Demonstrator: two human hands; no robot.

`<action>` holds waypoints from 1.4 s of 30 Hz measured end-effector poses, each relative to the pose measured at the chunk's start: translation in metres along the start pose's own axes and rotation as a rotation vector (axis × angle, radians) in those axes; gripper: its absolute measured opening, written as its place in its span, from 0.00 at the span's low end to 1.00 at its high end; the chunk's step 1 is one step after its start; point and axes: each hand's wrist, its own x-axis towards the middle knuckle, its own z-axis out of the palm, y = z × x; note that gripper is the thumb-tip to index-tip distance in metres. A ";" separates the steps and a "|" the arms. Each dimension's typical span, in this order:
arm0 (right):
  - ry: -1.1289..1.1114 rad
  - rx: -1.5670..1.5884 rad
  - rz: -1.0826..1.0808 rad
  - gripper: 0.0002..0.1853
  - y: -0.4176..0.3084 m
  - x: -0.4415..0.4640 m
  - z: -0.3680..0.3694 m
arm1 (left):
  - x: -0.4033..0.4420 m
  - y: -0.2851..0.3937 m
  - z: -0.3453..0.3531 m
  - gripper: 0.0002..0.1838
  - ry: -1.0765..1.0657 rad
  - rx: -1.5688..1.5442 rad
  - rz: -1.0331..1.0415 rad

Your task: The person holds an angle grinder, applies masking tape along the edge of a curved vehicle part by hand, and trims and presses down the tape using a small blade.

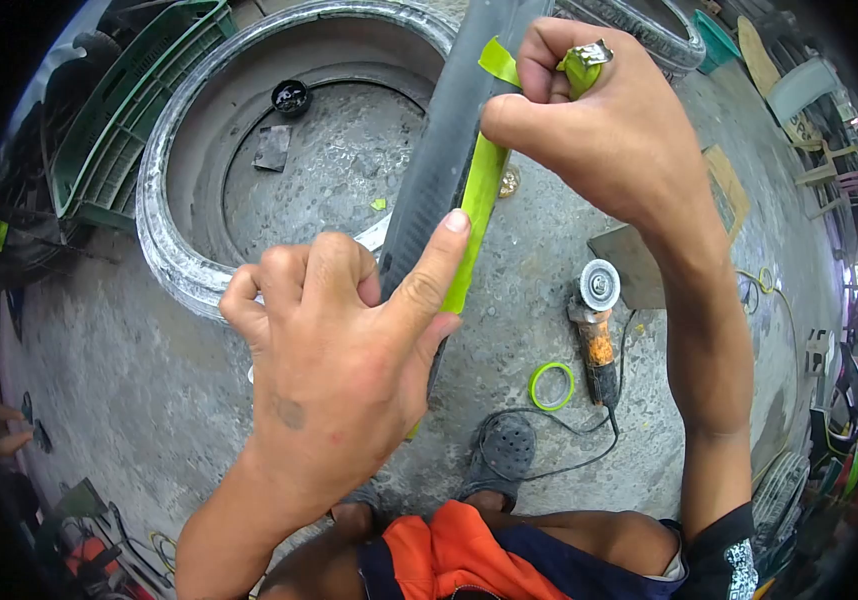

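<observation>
A long dark grey piece with a woven, carbon-like surface rises from my left hand past the top of view. Bright green tape runs along its right edge. My left hand pinches that edge, its index finger lying on the tape, its thumb lower down and the other fingers curled. Higher up, my right hand is closed beside the piece with its thumb against the tape. A loose tape end sticks out at its fingers. From the fist pokes a crumpled green bit with a shiny end.
A large whitish-grey tyre-like ring lies on the concrete floor, with a small black bowl inside. An angle grinder with its cord and a green tape roll lie at right. A green crate stands far left.
</observation>
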 end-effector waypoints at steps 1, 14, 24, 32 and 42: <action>-0.002 0.004 0.000 0.15 0.001 0.000 0.000 | 0.001 0.000 -0.001 0.33 -0.006 0.015 0.005; -0.015 0.011 -0.016 0.10 -0.012 -0.009 -0.009 | 0.001 0.001 -0.003 0.31 -0.035 0.180 0.064; 0.040 0.249 0.144 0.13 -0.008 -0.010 -0.012 | -0.012 -0.002 -0.008 0.33 -0.062 0.259 0.079; 0.235 0.327 -0.142 0.15 -0.005 -0.099 -0.049 | -0.021 -0.018 0.010 0.33 0.029 0.095 0.211; 0.003 0.329 -0.279 0.09 0.020 -0.134 -0.028 | -0.018 -0.030 0.017 0.33 0.024 0.114 0.306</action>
